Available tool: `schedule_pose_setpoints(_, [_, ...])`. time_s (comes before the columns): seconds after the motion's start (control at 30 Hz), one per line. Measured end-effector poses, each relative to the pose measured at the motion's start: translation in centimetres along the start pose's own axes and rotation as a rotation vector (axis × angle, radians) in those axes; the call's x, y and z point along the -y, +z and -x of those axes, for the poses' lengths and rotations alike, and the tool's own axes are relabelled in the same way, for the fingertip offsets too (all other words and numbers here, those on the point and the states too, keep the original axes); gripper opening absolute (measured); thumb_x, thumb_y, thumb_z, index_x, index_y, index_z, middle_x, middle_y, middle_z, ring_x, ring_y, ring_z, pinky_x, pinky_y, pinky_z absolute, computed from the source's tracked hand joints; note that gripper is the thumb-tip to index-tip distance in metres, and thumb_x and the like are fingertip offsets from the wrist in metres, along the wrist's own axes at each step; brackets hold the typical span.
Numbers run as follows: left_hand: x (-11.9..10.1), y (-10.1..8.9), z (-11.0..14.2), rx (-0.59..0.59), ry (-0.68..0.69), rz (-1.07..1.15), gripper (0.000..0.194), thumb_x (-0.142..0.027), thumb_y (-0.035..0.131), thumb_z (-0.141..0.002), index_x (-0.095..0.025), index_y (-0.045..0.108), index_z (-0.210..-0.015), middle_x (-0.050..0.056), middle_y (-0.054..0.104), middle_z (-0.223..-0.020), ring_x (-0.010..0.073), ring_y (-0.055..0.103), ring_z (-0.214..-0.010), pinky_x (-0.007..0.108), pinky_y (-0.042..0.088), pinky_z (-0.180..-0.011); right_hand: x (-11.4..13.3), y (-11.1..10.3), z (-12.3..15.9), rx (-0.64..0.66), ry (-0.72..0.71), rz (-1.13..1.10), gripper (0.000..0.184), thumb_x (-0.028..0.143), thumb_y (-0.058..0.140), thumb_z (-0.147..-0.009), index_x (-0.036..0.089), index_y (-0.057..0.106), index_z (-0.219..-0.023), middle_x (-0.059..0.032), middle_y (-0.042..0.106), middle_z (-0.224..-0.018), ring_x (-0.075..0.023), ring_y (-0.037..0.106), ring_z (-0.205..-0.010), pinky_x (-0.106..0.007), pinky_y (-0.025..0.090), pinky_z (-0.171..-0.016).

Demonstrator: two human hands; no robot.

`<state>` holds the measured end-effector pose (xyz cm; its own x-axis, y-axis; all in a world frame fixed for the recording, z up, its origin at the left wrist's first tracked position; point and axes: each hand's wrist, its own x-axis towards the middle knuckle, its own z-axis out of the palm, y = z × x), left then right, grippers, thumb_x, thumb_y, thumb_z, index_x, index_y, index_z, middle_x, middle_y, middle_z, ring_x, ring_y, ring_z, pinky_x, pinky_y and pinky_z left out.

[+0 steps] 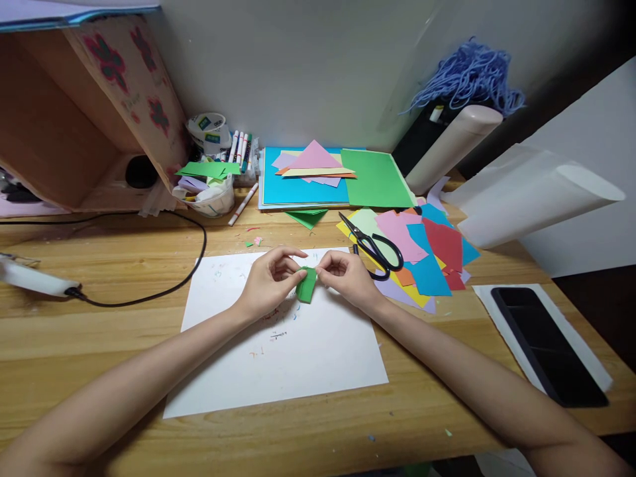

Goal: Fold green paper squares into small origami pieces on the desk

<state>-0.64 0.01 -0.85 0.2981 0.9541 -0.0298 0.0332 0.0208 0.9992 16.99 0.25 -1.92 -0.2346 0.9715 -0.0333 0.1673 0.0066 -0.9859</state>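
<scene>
Between my hands is a small folded piece of green paper (306, 287), held above a white sheet (328, 351) that bears scattered coloured marks. My left hand (272, 278) pinches its upper left edge between thumb and fingers. At the paper's upper right corner, my right hand (348, 278) has its thumb and forefinger pressed together on it. Black-handled scissors (377, 250) lie just beyond my right hand, on top of coloured paper scraps (437, 248).
Behind stand a tub of scraps (211, 199), several markers (240, 149) and a stack of coloured paper (377, 182). A phone (546, 344) lies at the right. A black cable (199, 265) curves across the left side, near a decorated cardboard box (124, 86).
</scene>
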Motion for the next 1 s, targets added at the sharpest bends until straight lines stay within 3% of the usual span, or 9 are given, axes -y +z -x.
schedule_pose_setpoints(0.2, [-0.14, -0.24, -0.21, -0.065, 0.022, 0.006, 0.026, -0.026, 0.065, -0.072, -0.015, 0.058, -0.095, -0.001, 0.059, -0.064, 0.0114, 0.056, -0.062, 0.023, 0.045, -0.062, 0.42, 0.06, 0.01, -0.038, 0.011, -0.017, 0.021, 0.035, 0.061, -0.073, 0.016, 0.053, -0.065, 0.0009, 0.053, -0.062, -0.0100, 0.049, -0.054, -0.023, 0.040, -0.052])
schedule_pose_setpoints(0.4, [-0.15, -0.28, -0.31, -0.105, 0.024, 0.027, 0.030, -0.028, 0.067, -0.071, -0.015, 0.058, -0.097, 0.000, 0.060, -0.068, 0.0114, 0.058, -0.064, 0.022, 0.046, -0.062, 0.32, 0.28, 0.35, 0.102, -0.028, 0.094, 0.020, 0.035, 0.064, -0.073, 0.017, 0.055, -0.072, 0.0005, 0.056, -0.068, -0.0104, 0.051, -0.060, -0.023, 0.041, -0.057])
schedule_pose_setpoints(0.53, [0.02, -0.21, -0.29, -0.101, 0.012, -0.029, 0.036, -0.028, 0.065, -0.072, -0.016, 0.058, -0.105, 0.001, 0.060, -0.073, 0.0117, 0.058, -0.068, 0.022, 0.047, -0.065, 0.14, 0.33, 0.33, 0.092, 0.011, -0.051, 0.021, 0.036, 0.060, -0.077, 0.017, 0.054, -0.074, -0.0003, 0.056, -0.072, -0.0116, 0.055, -0.063, -0.024, 0.045, -0.057])
schedule_pose_setpoints(0.6, [0.09, -0.16, -0.17, -0.046, -0.004, -0.093, 0.035, -0.028, 0.062, -0.074, -0.015, 0.059, -0.107, 0.002, 0.061, -0.077, 0.0124, 0.059, -0.070, 0.023, 0.047, -0.065, 0.03, 0.28, 0.21, 0.042, 0.016, -0.110, 0.022, 0.038, 0.061, -0.076, 0.017, 0.054, -0.074, -0.0002, 0.055, -0.072, -0.0117, 0.055, -0.063, -0.024, 0.046, -0.056])
schedule_pose_setpoints(0.73, [0.16, -0.07, 0.06, 0.074, -0.035, -0.172, 0.021, -0.030, 0.059, -0.077, -0.012, 0.065, -0.086, 0.006, 0.064, -0.079, 0.0146, 0.060, -0.070, 0.025, 0.047, -0.066, -0.07, 0.13, -0.01, -0.047, -0.009, -0.105, 0.023, 0.038, 0.062, -0.075, 0.016, 0.056, -0.075, 0.0001, 0.055, -0.071, -0.0102, 0.052, -0.061, -0.023, 0.043, -0.053])
schedule_pose_setpoints(0.9, [0.27, -0.30, -0.31, -0.031, -0.130, -0.053, 0.025, -0.035, 0.062, -0.075, -0.011, 0.065, -0.079, 0.005, 0.067, -0.074, 0.0146, 0.062, -0.067, 0.024, 0.048, -0.066, -0.05, 0.23, 0.04, -0.028, 0.011, -0.202, 0.027, 0.038, 0.066, -0.072, 0.016, 0.058, -0.085, -0.0012, 0.059, -0.074, -0.0107, 0.054, -0.062, -0.024, 0.048, -0.055])
schedule_pose_setpoints(1.0, [0.30, -0.46, -0.55, -0.042, -0.180, 0.041, 0.029, -0.040, 0.063, -0.073, -0.011, 0.067, -0.078, 0.005, 0.068, -0.072, 0.0157, 0.064, -0.067, 0.026, 0.050, -0.068, -0.04, 0.38, 0.03, -0.062, 0.024, -0.208, 0.026, 0.038, 0.068, -0.070, 0.015, 0.059, -0.080, -0.0008, 0.059, -0.070, -0.0108, 0.056, -0.060, -0.025, 0.050, -0.056])
